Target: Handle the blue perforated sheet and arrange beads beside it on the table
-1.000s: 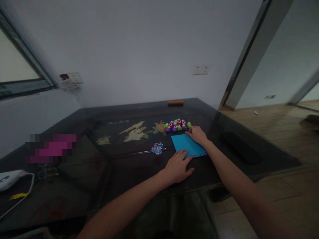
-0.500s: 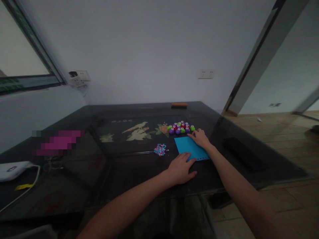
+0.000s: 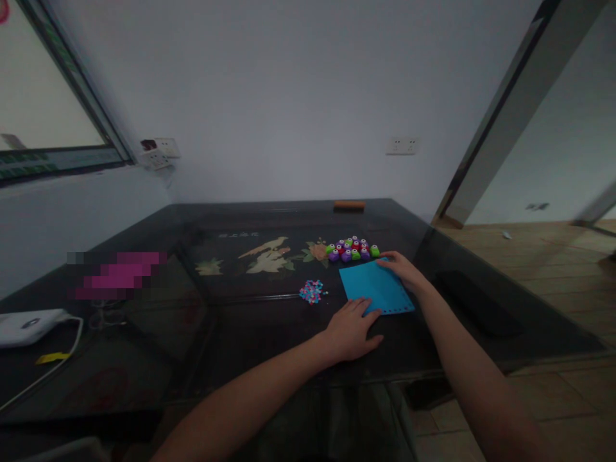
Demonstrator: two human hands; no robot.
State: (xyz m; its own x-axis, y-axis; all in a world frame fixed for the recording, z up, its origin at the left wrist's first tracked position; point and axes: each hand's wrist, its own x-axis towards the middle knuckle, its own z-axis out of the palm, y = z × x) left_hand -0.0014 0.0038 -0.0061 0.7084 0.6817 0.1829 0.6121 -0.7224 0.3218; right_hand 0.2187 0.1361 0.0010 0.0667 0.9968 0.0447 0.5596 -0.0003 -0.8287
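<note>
A bright blue sheet (image 3: pixel 368 282) with small holes along its near edge lies on the dark table. My left hand (image 3: pixel 350 330) rests flat at the sheet's near left part, fingertips on it, thumb spread apart on the tabletop. At the far right corner, my right hand (image 3: pixel 404 271) has its thumb and fingers closed on the sheet's edge. Just beyond the sheet sits a cluster of purple, green and red pieces (image 3: pixel 355 250) with eye-like white tops. Left of it is a small heap of pink, blue and white beads (image 3: pixel 312 292).
Along the table's back edge lies an orange-brown bar (image 3: pixel 349 205). A long black object (image 3: pixel 474 301) is right of my right arm. At left are a blurred-out magenta item (image 3: pixel 120 273), a white device with a cable (image 3: pixel 31 327) and a yellow strip (image 3: pixel 52 358).
My right hand has shifted slightly right along the sheet's far corner, and the sheet has turned a little, showing more of its right side. My left hand stays nearly in place. The view shifted slightly.
</note>
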